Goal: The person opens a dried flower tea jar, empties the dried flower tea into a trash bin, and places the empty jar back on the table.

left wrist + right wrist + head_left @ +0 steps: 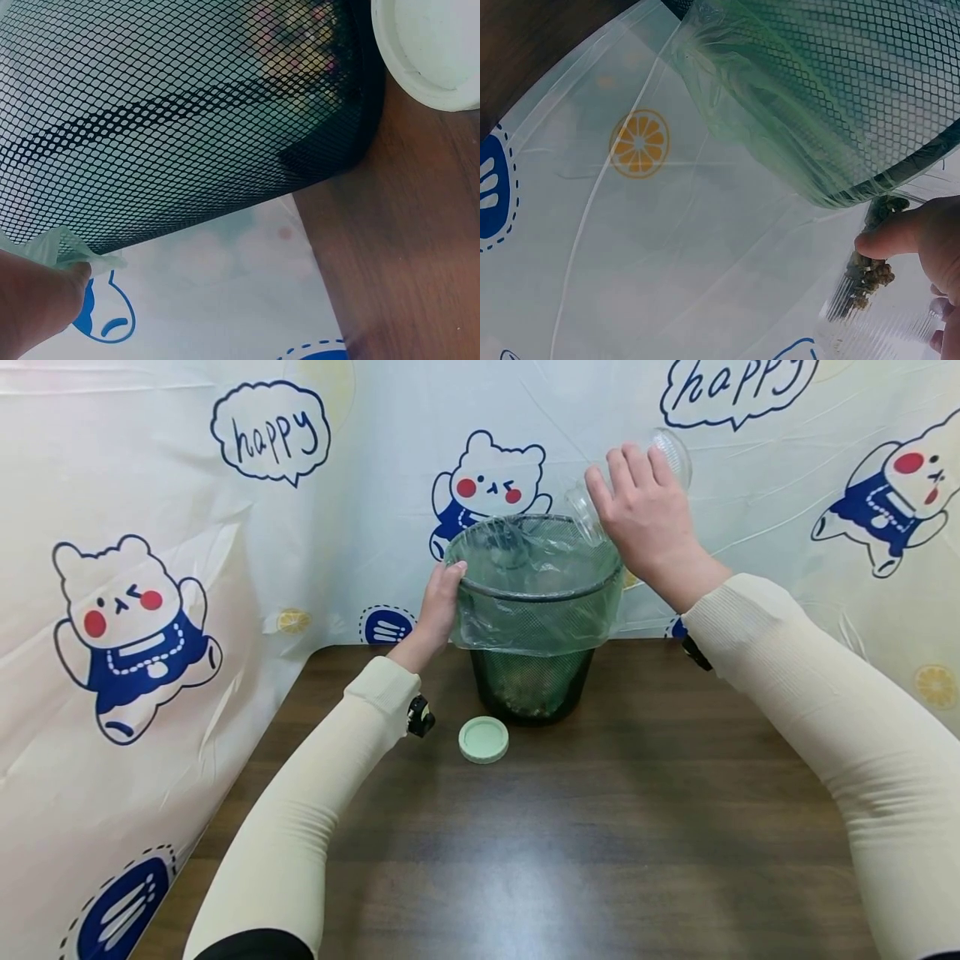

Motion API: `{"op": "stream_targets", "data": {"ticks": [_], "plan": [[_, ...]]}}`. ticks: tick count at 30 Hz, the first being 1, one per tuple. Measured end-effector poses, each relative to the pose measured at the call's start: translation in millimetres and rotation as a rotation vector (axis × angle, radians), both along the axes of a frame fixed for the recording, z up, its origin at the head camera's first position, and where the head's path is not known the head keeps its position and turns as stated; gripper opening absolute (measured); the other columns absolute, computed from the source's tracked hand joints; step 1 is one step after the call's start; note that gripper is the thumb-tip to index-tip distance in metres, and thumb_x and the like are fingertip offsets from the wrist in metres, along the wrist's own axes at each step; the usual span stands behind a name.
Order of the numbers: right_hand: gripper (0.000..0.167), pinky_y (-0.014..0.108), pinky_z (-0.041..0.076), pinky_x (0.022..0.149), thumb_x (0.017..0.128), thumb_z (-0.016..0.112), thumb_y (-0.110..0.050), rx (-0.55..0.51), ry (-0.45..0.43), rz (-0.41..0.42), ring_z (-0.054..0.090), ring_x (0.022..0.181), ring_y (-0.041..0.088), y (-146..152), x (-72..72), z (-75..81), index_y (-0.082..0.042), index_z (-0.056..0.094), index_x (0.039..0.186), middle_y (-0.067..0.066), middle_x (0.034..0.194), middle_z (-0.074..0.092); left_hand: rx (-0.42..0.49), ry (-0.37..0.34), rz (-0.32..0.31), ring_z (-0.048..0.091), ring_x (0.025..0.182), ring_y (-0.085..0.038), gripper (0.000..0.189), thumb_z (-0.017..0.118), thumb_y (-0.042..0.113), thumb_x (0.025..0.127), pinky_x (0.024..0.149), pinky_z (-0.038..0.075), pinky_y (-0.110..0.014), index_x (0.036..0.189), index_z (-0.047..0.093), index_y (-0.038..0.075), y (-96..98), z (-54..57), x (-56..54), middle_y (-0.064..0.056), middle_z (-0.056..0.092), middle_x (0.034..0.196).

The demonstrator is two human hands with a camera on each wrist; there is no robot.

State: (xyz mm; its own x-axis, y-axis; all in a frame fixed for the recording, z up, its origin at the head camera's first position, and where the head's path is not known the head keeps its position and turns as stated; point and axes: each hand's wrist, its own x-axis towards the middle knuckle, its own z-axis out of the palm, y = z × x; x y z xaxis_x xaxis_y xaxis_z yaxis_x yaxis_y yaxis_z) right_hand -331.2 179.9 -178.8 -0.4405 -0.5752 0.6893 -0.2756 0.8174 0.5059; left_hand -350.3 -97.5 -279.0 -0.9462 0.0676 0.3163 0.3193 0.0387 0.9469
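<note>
A black mesh wastebasket [534, 687] stands at the back of the table, lined with a translucent green plastic bag [536, 625] folded over its rim. My left hand [438, 606] grips the rim and bag on the left side, thumb uppermost. At the right of the rim, my right hand [648, 514] holds a clear ribbed jar [672, 458], tipped with its mouth towards the wastebasket. Brown and dark green dried clumps [870, 281] lie along the jar's side in the right wrist view. A pale green round lid [483, 740] rests on the table before the wastebasket.
The dark wooden table [540, 827] reaches back to a pale printed curtain [375, 510], which also hangs along the left side. Through the mesh, blurred coloured contents [296, 37] show low in the wastebasket.
</note>
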Motion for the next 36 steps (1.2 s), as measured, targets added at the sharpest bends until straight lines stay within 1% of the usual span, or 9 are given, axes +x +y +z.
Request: {"op": "stream_targets", "data": {"ticks": [2, 6, 10, 13, 19, 22, 26, 31, 36], "plan": [[0.036, 0.053, 0.036, 0.101, 0.089, 0.045, 0.011, 0.004, 0.01, 0.006, 0.046, 0.119, 0.045, -0.1, -0.6, -0.3, 0.006, 0.049, 0.124, 0.032, 0.124, 0.051, -0.001, 0.001, 0.003, 0.04, 0.125, -0.022, 0.068, 0.044, 0.041, 0.096, 0.107, 0.03, -0.035, 0.149, 0.027, 0.003, 0.0, 0.0, -0.5, -0.018, 0.041, 0.138], [0.034, 0.053, 0.035, 0.102, 0.09, 0.044, 0.011, 0.011, 0.029, 0.023, 0.046, 0.118, 0.045, 0.1, -2.4, -1.2, 0.006, 0.049, 0.123, 0.032, 0.123, 0.052, 0.01, 0.006, -0.001, 0.044, 0.115, -0.02, 0.062, 0.044, 0.041, 0.096, 0.103, 0.033, -0.034, 0.143, 0.033, 0.002, 0.3, 0.4, -1.7, -0.013, 0.046, 0.126], [0.034, 0.053, 0.034, 0.102, 0.089, 0.044, 0.011, 0.027, 0.036, 0.03, 0.045, 0.119, 0.045, 0.2, -3.9, -1.4, 0.005, 0.049, 0.123, 0.031, 0.124, 0.051, 0.021, 0.01, -0.007, 0.045, 0.103, -0.018, 0.053, 0.044, 0.04, 0.096, 0.097, 0.036, -0.033, 0.133, 0.039, 0.003, 0.3, 0.8, -2.9, -0.009, 0.046, 0.111], [0.034, 0.053, 0.034, 0.103, 0.089, 0.045, 0.011, 0.041, 0.039, 0.026, 0.045, 0.119, 0.044, -0.1, -4.4, -0.9, 0.005, 0.049, 0.123, 0.031, 0.124, 0.051, 0.015, 0.007, -0.003, 0.045, 0.106, -0.018, 0.056, 0.045, 0.041, 0.096, 0.098, 0.035, -0.033, 0.137, 0.038, 0.004, -0.1, 0.8, -2.4, -0.01, 0.046, 0.114], [0.033, 0.052, 0.035, 0.103, 0.089, 0.045, 0.01, 0.064, 0.054, 0.023, 0.045, 0.119, 0.044, -1.5, -4.4, -0.8, 0.005, 0.049, 0.122, 0.031, 0.124, 0.052, -0.007, -0.012, 0.007, 0.041, 0.123, -0.021, 0.07, 0.045, 0.043, 0.095, 0.105, 0.031, -0.035, 0.149, 0.026, 0.003, 0.3, 1.4, 0.3, -0.015, 0.042, 0.138], [0.034, 0.052, 0.034, 0.104, 0.09, 0.046, 0.009, 0.068, 0.05, 0.019, 0.045, 0.121, 0.044, -2.0, -4.3, -0.8, 0.005, 0.049, 0.123, 0.031, 0.125, 0.051, -0.006, -0.017, 0.01, 0.04, 0.125, -0.021, 0.071, 0.045, 0.043, 0.095, 0.106, 0.031, -0.034, 0.15, 0.025, 0.003, 0.4, 0.9, 0.5, -0.014, 0.04, 0.141], [0.033, 0.052, 0.034, 0.104, 0.09, 0.045, 0.009, 0.065, 0.052, 0.025, 0.045, 0.121, 0.044, -2.3, -4.5, -0.9, 0.005, 0.049, 0.123, 0.031, 0.125, 0.052, -0.002, -0.004, 0.01, 0.043, 0.118, -0.022, 0.067, 0.045, 0.043, 0.095, 0.104, 0.033, -0.035, 0.147, 0.03, 0.003, 0.3, 0.2, -0.4, -0.016, 0.044, 0.131], [0.033, 0.052, 0.034, 0.104, 0.091, 0.046, 0.009, 0.073, 0.049, 0.019, 0.045, 0.121, 0.043, -2.6, -4.3, -0.5, 0.005, 0.049, 0.124, 0.03, 0.126, 0.051, 0.0, 0.002, 0.006, 0.044, 0.113, -0.021, 0.064, 0.044, 0.043, 0.095, 0.102, 0.034, -0.035, 0.143, 0.033, 0.002, 0.5, 0.0, -1.6, -0.015, 0.045, 0.125], [0.041, 0.051, 0.031, 0.107, 0.088, 0.055, 0.008, 0.097, 0.02, -0.003, 0.043, 0.124, 0.043, -3.8, -2.6, 0.8, 0.004, 0.048, 0.128, 0.03, 0.13, 0.05, 0.009, 0.008, 0.001, 0.045, 0.106, -0.019, 0.057, 0.044, 0.042, 0.095, 0.098, 0.036, -0.034, 0.136, 0.037, 0.003, 0.4, -0.5, -2.8, -0.009, 0.045, 0.113]]}}
